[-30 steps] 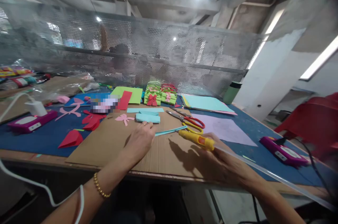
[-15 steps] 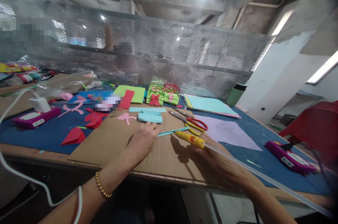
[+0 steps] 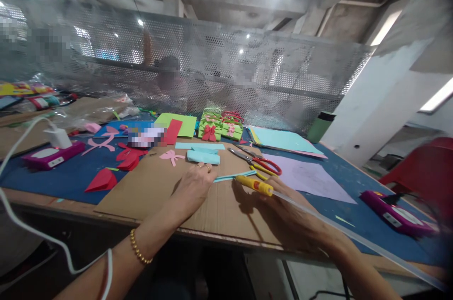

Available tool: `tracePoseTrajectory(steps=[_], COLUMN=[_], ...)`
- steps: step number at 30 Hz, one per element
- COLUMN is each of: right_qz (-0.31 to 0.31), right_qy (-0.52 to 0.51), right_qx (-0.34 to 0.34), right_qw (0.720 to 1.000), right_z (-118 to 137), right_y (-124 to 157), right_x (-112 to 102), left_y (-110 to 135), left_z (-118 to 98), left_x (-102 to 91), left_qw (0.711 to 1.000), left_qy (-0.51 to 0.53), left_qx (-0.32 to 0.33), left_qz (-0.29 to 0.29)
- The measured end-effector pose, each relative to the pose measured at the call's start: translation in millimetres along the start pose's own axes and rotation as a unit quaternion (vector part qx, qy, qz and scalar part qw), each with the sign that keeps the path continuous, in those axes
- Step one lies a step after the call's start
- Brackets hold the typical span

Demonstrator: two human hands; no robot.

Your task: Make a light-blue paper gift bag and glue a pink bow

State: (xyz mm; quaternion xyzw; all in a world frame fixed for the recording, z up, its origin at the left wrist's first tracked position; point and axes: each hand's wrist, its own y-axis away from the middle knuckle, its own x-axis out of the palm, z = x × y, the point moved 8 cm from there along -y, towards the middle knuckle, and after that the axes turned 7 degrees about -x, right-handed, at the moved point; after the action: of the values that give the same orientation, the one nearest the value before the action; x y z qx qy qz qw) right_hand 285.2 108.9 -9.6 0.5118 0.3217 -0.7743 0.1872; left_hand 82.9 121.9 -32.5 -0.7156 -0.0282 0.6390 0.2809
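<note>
a yellow glue gun (image 3: 255, 185) is up over the brown cardboard (image 3: 148, 196), which lies along the near edge of the desk (image 3: 347, 172), a bit right of the middle. its nozzle points left and slightly toward the far edge; its long axis runs back from there toward the near right corner, drawn out by a long clear stick (image 3: 354, 233) trailing over the right forearm. the right hand (image 3: 290, 205) sits behind and to the right of the gun's body, its fingers closed round it, though from here they're mostly hidden under it.

the nozzle is right by a thin blue strip (image 3: 226, 178); whether they touch, i can't tell. that strip lies nearly crosswise, parallel-ish to the near edge, its right end tipped toward the far edge. its left end meets the left hand (image 3: 193, 189) on the thumb side, but i can't see whether those fingers pinch it or only cover it. their tips are at the near side of a folded light-blue piece (image 3: 203, 156), whose long side runs left to right. a pink paper bow (image 3: 172, 156) is just left of it, and scissors (image 3: 250, 158) lie to its right.
</note>
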Motion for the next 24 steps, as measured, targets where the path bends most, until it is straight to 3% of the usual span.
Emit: tracePoseTrajectory(steps=[7, 16, 24], right_qz=[-0.010, -0.015, -0.005], right_qy=[-0.006, 0.010, 0.016], right_qx=[0.020, 0.046, 0.029], right_qw=[1.000, 0.999, 0.999], right_z=[-21, -14, -12], right_y=[2, 1, -3], right_x=[-2, -14, -6], left_y=[-1, -2, 0], left_z=[2, 2, 2], left_x=[3.5, 3.8, 1.6], left_qw=[1.000, 1.000, 1.000], left_qy=[-0.003, -0.001, -0.002], left_qx=[-0.003, 0.000, 0.002], left_qz=[0.000, 0.000, -0.010])
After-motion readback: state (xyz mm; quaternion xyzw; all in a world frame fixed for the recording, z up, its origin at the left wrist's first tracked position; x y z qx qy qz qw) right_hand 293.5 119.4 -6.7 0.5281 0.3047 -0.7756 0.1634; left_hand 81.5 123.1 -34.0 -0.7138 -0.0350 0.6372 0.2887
